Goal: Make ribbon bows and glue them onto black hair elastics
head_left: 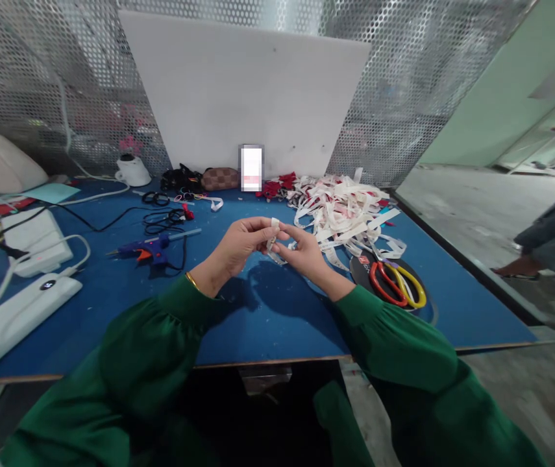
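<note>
Both hands meet above the middle of the blue table (272, 324), with a white ribbon strip (275, 224) between them. My left hand (243, 246) pinches the strip between thumb and fingers. From the other side my right hand (305, 251) grips it too, fingers closed. A short tail of the strip hangs below the fingertips, and part of it is hidden by them. Close beyond my right hand lies a heap of white and pinkish ribbon strips (340, 207). Left of my left hand rests a blue glue gun (148, 250) with an orange trigger.
Red- and yellow-handled scissors (398, 285) lie on a dark round mat at right. A white power bank (28, 318), white box (38, 243) and cables occupy the left. At the back stand a white cup (134, 170), a lit phone (251, 168) and a white board (252, 91). A person's legs (550, 227) show far right.
</note>
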`<state>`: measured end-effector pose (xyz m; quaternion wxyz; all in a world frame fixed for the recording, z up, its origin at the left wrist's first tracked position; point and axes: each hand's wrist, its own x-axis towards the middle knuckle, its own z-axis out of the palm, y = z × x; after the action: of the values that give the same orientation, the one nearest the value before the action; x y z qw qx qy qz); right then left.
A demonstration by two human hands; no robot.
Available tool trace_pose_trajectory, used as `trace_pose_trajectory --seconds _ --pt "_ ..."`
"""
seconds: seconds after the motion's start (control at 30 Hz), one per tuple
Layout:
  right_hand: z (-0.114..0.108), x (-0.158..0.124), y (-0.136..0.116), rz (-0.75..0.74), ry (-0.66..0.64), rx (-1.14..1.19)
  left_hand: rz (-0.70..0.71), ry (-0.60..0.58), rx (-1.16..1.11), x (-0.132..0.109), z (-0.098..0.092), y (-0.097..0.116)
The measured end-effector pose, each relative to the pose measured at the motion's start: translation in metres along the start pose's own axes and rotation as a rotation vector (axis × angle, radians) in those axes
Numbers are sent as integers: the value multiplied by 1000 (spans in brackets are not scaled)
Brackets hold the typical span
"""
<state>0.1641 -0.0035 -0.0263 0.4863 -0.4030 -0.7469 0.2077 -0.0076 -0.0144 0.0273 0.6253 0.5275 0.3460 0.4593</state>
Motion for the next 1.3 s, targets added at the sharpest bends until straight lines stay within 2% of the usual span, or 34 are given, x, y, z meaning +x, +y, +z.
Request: trace_pose_trajectory --seconds 0.1,0.3,0.4,0.5,0.6,0.8,0.93,1.17,1.3 --pt "5 -2 1 45 9 88 28 -28 25 -3 3 2" --pt "3 -8 -14 -82 66 125 75 -229 98 -12 8 5" --pt "1 -9 -19 -94 96 170 94 -267 77 -15 10 6" --pt "-2 -6 -22 -49 119 201 118 -225 22 -14 10 7" --pt "-4 -2 -23 8 151 218 144 -135 -66 -9 7 6" --pt "0 -3 -24 94 69 277 146 74 -119 1 -2 2" --pt "1 -5 -28 137 66 263 149 159 -109 6 -8 2" --pt "0 -8 -32 36 111 155 214 227 -18 11 -15 3" --pt "-1 -10 -35 -22 87 167 218 241 34 12 -17 2"
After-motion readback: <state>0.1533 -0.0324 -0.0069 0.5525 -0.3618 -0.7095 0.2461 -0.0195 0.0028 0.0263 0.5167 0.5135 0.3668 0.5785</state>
